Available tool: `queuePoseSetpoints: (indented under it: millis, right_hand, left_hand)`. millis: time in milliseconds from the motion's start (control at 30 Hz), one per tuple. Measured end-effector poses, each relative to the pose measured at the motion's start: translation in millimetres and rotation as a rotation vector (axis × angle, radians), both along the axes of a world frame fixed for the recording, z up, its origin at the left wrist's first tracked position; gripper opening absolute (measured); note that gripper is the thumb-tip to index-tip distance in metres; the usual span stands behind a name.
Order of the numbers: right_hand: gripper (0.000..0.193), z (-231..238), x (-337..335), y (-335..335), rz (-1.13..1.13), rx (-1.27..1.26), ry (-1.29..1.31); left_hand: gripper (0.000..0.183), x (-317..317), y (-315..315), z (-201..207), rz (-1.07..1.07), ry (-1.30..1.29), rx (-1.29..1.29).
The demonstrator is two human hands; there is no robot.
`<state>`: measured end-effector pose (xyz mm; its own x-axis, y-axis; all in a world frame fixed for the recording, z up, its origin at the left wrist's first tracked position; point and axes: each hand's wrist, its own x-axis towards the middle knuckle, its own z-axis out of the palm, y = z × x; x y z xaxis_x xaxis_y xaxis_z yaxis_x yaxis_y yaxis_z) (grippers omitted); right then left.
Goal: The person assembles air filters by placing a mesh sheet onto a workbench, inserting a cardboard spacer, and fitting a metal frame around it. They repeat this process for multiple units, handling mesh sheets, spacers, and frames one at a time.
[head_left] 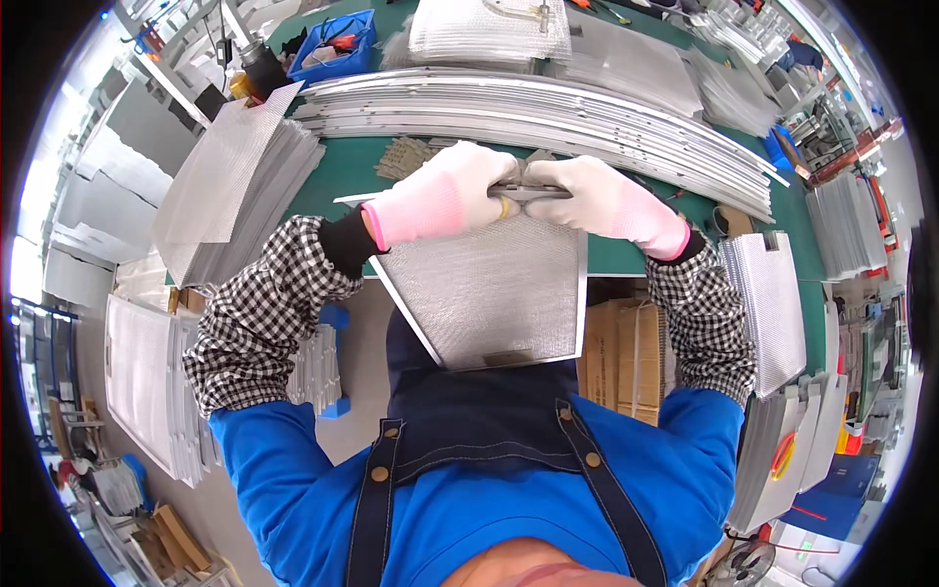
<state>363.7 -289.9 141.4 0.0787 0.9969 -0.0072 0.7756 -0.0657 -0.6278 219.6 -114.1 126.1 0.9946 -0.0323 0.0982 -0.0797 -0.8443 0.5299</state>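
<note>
A silver mesh panel with a thin metal frame on its sides leans from the table's near edge toward my lap. My left hand, in a white glove with a pink cuff, is closed on the panel's far edge. Closed on the same edge, close beside it, is my gloved right hand. The fingers of both hands wrap round a metal frame strip there, and the gloves partly hide it. Just beyond my left hand lies a pile of small grey metal pieces.
Long metal strips cross the green table behind my hands. Mesh sheets are stacked at left and right. A blue bin stands at the far left. Cardboard sits below the table.
</note>
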Motion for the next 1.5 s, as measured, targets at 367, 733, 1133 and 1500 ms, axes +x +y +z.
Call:
queuePoseSetpoints:
  millis: [367, 733, 1133, 1500]
  right_hand:
    - [0.030, -5, 20, -17, 0.015, -0.088, -0.155]
    - [0.023, -15, 22, -9, 0.067, -0.309, -0.114]
    - [0.027, -8, 11, -1, 0.154, -0.374, -0.102]
    - [0.043, 1, 39, 1, 0.034, -0.356, -0.060]
  left_hand:
    - [0.030, 5, -1, -13, 0.022, 0.052, -0.031]
    - [0.037, -14, 24, -3, -0.077, 0.164, -0.027]
    - [0.031, -21, 22, -9, -0.114, 0.118, -0.219]
    - [0.038, -12, 26, -25, 0.036, 0.169, -0.116]
